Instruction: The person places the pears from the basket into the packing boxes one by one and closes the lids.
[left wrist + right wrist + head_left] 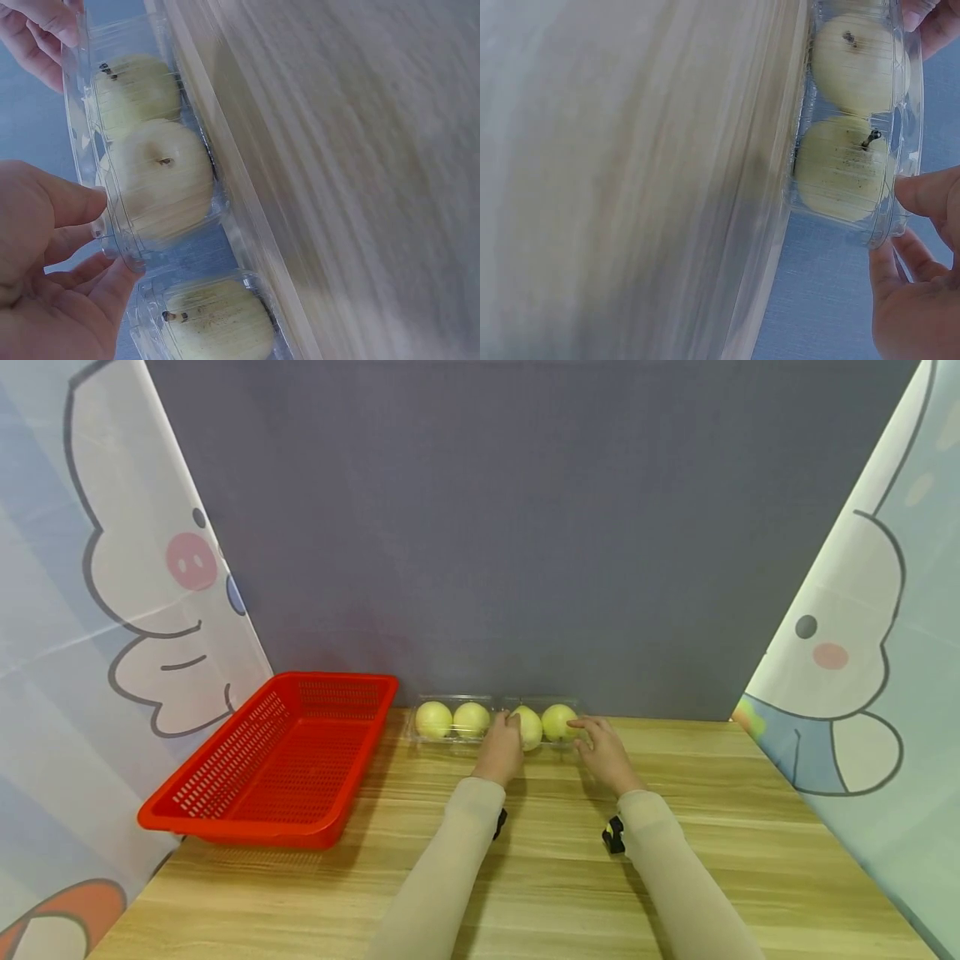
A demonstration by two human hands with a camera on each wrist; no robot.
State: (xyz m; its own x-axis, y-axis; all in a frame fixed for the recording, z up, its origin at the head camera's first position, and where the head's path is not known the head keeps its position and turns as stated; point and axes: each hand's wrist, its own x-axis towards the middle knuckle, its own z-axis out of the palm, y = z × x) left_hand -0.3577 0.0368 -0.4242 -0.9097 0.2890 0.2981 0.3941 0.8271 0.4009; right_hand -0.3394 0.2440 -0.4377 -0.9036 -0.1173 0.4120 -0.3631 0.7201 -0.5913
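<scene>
Two see-through plastic boxes stand end to end, each holding two round, pale yellow fruits that look like pears. In the head view, my left hand (501, 747) is at the left end of the right-hand box (543, 745). My right hand (603, 752) is at that box's other end. The left wrist view shows the left hand (56, 255) pinching the rim between thumb and fingers, beside a pear (169, 180). Similarly, the right hand (922, 262) pinches the opposite end near a stemmed pear (840, 169). The left-hand box (453, 739) is untouched.
A red plastic basket (345, 785) with slotted walls sits on the left of the wooden table (555, 893). Behind the boxes rises a grey partition (480, 527). Cartoon-printed curtains (847, 660) flank both sides.
</scene>
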